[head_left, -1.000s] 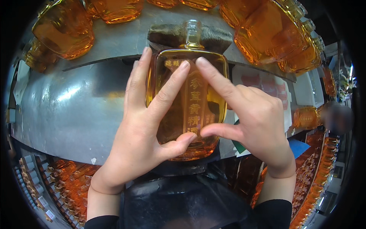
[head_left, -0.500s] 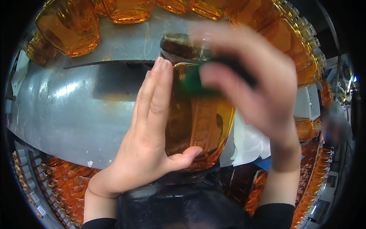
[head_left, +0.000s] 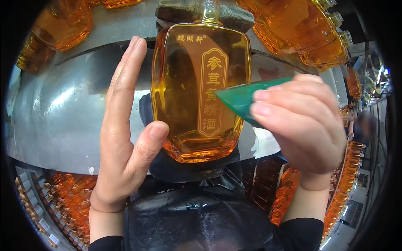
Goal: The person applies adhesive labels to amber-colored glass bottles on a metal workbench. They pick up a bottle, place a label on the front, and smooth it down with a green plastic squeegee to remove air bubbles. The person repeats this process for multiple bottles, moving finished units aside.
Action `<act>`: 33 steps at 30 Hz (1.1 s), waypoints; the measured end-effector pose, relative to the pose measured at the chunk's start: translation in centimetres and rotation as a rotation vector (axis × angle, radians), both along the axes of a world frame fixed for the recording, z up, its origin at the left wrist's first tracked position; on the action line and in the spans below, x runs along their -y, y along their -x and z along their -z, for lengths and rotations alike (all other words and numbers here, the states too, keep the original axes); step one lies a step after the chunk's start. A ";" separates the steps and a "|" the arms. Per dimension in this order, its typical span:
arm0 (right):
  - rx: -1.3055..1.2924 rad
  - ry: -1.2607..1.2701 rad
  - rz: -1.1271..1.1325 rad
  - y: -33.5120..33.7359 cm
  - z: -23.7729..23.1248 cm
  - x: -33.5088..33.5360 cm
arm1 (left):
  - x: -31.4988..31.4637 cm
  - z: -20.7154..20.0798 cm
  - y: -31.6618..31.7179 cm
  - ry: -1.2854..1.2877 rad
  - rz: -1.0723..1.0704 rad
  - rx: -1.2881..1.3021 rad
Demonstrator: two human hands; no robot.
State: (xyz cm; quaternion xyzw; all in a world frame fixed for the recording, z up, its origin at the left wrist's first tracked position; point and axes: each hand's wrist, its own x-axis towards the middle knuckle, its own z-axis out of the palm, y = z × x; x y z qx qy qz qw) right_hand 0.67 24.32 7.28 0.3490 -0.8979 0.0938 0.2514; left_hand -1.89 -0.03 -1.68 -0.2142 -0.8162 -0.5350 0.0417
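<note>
A flat-shouldered bottle [head_left: 180, 96] of amber liquid lies in front of me, gold lettering in an outlined panel facing up. Its neck rests across a dark cloth-covered support [head_left: 234, 16]. My left hand [head_left: 121, 134] stands along its left side, fingers stretched out; the thumb tip is at the bottle's lower left edge. In my right hand [head_left: 307, 121], a thin green sheet-like piece, perhaps a scraper [head_left: 245, 98], is pinched between fingers and thumb. Its pointed corner overlaps the lettered panel; whether it touches the glass I cannot tell. The right thumb is hidden.
More amber bottles [head_left: 63, 25] stand at the far left, others [head_left: 293, 29] at the far right. A grey metal worktop [head_left: 63, 113] spreads to the left. White paper [head_left: 264, 142] lies right of the bottle. Rows of bottles [head_left: 69, 188] fill the lower left; a dark apron [head_left: 192, 217] is below.
My right hand has come down and right from the bottle's top with the green piece, uncovering the lettering. My left hand has shifted left, its fingers now apart from the glass.
</note>
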 end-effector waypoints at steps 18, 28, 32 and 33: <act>0.297 0.159 -0.315 0.3 2.5 4.7 | 0.6 -0.4 -0.9 -0.129 -0.135 0.120; 0.144 0.313 -0.497 -3.9 4.4 3.4 | -1.3 -1.9 -0.8 -0.099 -0.087 -0.013; 0.008 0.316 -0.342 0.9 4.1 2.7 | 0.6 -0.5 0.5 -0.023 -0.052 -0.173; -0.095 0.316 -0.261 4.7 3.7 2.6 | 0.4 -1.2 0.7 -0.037 -0.055 -0.166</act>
